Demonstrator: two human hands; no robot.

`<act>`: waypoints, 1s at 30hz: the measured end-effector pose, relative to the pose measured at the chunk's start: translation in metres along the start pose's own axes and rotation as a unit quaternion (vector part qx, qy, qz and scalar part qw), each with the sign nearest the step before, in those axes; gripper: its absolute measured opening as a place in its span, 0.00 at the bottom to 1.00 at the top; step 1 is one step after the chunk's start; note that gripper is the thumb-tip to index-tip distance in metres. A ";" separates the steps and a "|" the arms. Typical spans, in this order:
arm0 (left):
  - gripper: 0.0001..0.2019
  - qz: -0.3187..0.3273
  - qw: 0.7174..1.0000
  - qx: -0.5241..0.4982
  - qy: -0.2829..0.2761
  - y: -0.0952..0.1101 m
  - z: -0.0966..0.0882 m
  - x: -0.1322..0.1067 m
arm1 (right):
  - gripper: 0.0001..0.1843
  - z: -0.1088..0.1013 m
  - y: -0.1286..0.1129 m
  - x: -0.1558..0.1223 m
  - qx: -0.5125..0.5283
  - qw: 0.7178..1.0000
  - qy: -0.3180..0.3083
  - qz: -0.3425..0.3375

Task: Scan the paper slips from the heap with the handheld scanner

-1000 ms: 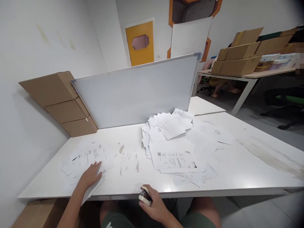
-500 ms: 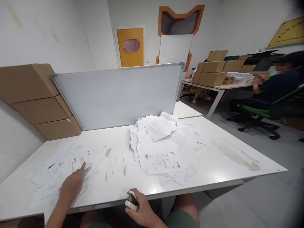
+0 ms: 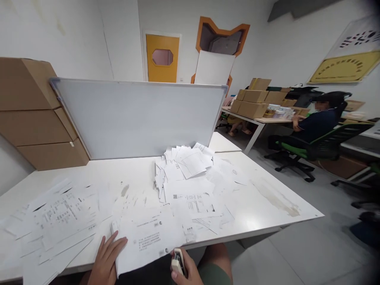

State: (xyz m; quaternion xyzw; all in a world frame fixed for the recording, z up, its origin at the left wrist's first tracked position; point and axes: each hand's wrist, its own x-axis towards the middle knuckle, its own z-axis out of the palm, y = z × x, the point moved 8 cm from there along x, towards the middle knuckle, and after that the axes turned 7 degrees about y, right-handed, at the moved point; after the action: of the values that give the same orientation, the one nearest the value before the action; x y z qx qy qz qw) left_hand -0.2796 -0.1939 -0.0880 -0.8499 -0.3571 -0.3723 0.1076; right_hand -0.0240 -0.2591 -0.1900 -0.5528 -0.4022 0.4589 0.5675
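Observation:
My left hand (image 3: 107, 259) is at the left edge of a printed sheet of paper (image 3: 148, 237), with its fingers over the edge and its thumb hidden. The sheet lies at the table's front edge, its near part hanging over. In my right hand (image 3: 190, 271) is a small cream-coloured stapler (image 3: 177, 261), held close to the sheet's lower right corner. Left of my left hand lies a spread of loose printed papers (image 3: 65, 213). A heaped pile of papers (image 3: 190, 162) sits beyond the sheet to the right.
A whiteboard (image 3: 139, 118) stands along the back of the white table (image 3: 252, 213), beside stacked cardboard boxes (image 3: 38, 126) on the left. Another person (image 3: 317, 118) sits at a farther desk with more boxes (image 3: 251, 103). Worn patches mark the tabletop.
My left hand has moved right from the left papers, bringing a sheet in front of me. The stapler in my right hand is now beside that sheet's corner. The view has turned slightly right.

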 end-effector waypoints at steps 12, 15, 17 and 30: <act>0.24 -0.401 0.915 0.012 -0.027 -0.009 0.014 -0.043 | 0.36 -0.058 -0.017 0.010 -0.093 0.983 0.154 0.023; 0.31 -0.322 0.940 0.067 -0.094 -0.004 0.032 -0.031 | 0.36 -0.073 -0.025 0.015 -0.117 0.980 0.155 0.043; 0.33 -0.263 0.953 0.097 -0.117 -0.001 0.041 -0.021 | 0.35 -0.076 -0.030 0.019 -0.119 0.983 0.130 0.049; 0.30 -0.156 0.976 0.040 -0.149 -0.025 0.053 0.006 | 0.18 -0.096 -0.072 0.007 -0.302 0.942 0.144 -0.033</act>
State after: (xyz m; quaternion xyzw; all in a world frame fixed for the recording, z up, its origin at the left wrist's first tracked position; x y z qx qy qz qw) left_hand -0.2643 -0.1485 -0.1231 -0.8248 -0.5118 -0.2388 0.0281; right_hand 0.0755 -0.2747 -0.1251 -0.7449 -0.4541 0.2123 0.4403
